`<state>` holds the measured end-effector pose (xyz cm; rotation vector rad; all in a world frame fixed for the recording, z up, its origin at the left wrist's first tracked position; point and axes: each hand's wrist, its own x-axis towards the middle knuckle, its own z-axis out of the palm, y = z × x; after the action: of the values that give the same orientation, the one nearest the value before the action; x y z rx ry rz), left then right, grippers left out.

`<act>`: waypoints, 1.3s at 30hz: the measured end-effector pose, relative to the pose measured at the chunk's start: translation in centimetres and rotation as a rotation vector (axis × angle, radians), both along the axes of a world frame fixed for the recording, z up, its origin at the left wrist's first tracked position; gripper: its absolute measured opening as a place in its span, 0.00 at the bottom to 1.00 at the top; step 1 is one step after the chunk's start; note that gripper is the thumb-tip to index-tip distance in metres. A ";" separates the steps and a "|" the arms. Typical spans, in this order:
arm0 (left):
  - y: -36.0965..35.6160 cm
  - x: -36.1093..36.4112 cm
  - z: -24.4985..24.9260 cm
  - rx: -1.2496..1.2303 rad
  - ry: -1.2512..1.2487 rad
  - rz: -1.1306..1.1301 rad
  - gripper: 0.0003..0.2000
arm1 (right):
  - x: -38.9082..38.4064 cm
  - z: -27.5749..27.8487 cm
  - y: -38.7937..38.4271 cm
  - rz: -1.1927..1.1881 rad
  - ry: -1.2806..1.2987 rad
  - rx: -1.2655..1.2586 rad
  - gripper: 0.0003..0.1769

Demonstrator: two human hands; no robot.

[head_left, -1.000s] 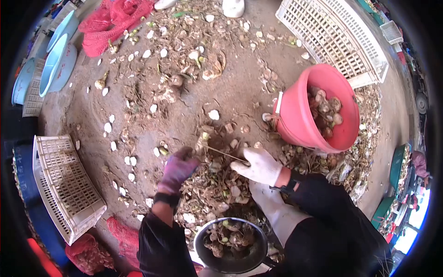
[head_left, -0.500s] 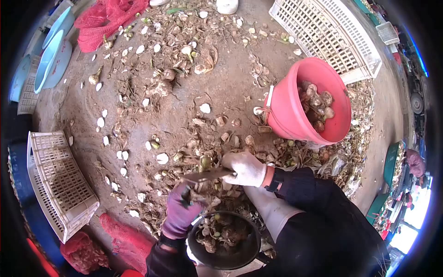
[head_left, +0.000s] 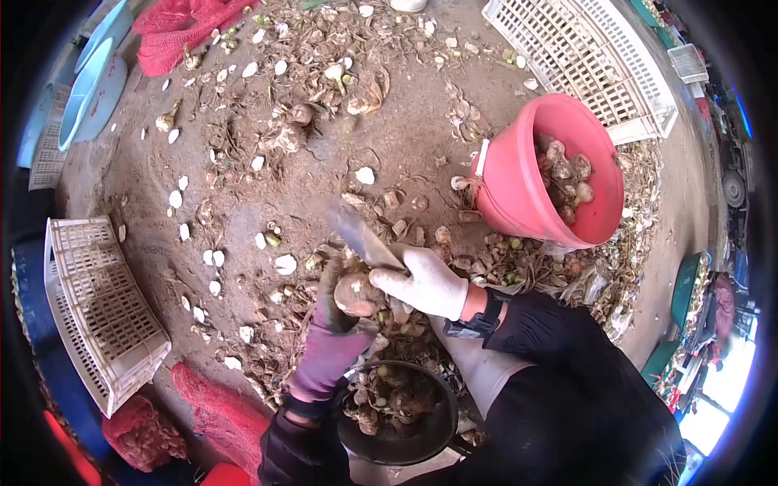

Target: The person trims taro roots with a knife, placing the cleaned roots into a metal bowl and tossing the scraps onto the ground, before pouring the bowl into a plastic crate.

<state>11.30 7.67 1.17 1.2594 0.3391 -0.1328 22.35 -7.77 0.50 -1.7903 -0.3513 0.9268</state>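
My left hand (head_left: 331,344), in a purple and dark glove, is closed around a garlic bulb (head_left: 356,294) with brownish outer skin. My right hand (head_left: 425,283), in a white glove, grips a knife (head_left: 362,233); its wide blade points up and left, just above the bulb. The knife's handle is hidden in my fist. Below my hands a dark bucket (head_left: 448,429) holds several dirty garlic bulbs and scraps. To the right, a tilted pink bucket (head_left: 510,174) contains several trimmed garlic bulbs (head_left: 559,170).
White plastic crates stand at the left (head_left: 113,324) and upper right (head_left: 583,65). Blue basins (head_left: 93,101) and red mesh bags (head_left: 223,413) lie along the left side. Garlic peel, cut stems and white pieces litter the dirt floor (head_left: 243,178).
My left hand has risen and now shows a garlic bulb in its fingers. The knife in my right hand has swung from nearly level to pointing up and left.
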 end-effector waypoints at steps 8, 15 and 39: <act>2.2 0.0 -0.5 0.333 -0.008 -0.064 0.33 | 0.1 1.7 -2.2 0.298 -0.448 -0.004 0.15; 1.7 -0.6 0.6 0.296 0.140 -0.023 0.27 | -1.2 0.6 -2.2 0.400 -0.741 -0.031 0.14; 6.6 6.1 4.5 1.094 0.354 -0.888 0.33 | 0.8 -4.5 -4.6 0.103 -0.568 -0.267 0.23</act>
<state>17.44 14.31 5.67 2.4196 0.1065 -1.0455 23.12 -12.40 -3.98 -2.2908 -0.7088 0.5334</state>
